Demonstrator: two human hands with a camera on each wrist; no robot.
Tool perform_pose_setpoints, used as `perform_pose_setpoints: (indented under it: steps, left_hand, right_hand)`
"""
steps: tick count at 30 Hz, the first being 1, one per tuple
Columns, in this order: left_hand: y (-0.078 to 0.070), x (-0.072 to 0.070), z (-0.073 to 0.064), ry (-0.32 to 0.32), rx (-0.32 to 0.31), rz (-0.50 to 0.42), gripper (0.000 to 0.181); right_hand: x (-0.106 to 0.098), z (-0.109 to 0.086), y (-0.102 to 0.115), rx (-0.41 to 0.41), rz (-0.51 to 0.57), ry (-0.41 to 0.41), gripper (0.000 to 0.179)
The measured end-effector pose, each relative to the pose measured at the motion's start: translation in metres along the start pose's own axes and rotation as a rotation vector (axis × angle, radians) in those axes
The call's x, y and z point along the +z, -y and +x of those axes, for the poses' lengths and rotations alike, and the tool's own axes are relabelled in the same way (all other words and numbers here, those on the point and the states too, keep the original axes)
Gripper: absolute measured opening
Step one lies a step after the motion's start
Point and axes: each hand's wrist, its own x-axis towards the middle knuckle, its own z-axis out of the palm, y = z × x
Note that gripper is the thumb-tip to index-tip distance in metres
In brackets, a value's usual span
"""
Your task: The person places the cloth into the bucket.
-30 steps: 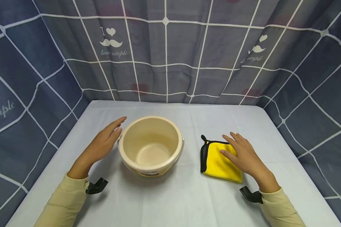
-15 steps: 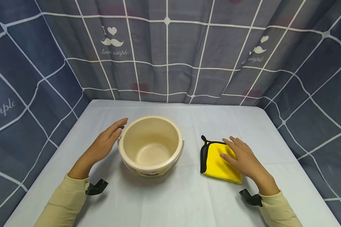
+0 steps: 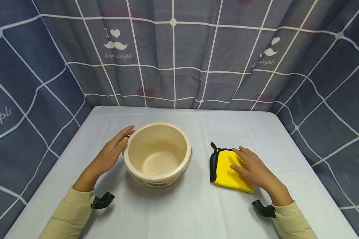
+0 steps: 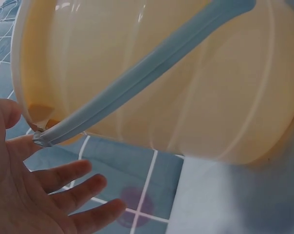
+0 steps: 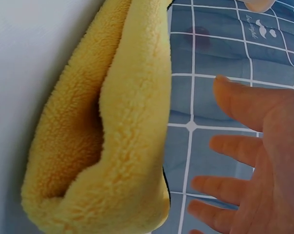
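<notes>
A cream plastic bucket stands upright on the table, its inside bare, with a grey handle hanging down its side in the left wrist view. My left hand is at the bucket's left rim with fingers extended and spread; whether it touches the rim I cannot tell. To the right lies a folded yellow towel with black edging and a small black loop. Over its right part hovers my right hand, fingers relaxed. In the right wrist view a gap shows between the fleecy towel and the fingers.
A white cloth covers the table. Dark grey checked curtains with white lines hang behind and on both sides. A black wrist mount sits at the left cuff, another black mount at the right one.
My right hand has lowered slightly over the towel and come a little nearer to me. My left hand has edged closer to the bucket's rim. Bucket and towel stay in place.
</notes>
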Motion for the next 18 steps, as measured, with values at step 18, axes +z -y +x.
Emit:
perform_pose_setpoints:
  steps: [18]
  left_hand:
    - [0.0043, 0.0035, -0.0005, -0.003, 0.013, -0.091, 0.048]
  right_hand:
    - [0.0065, -0.006, -0.0046, -0.024, 0.01, 0.05, 0.073]
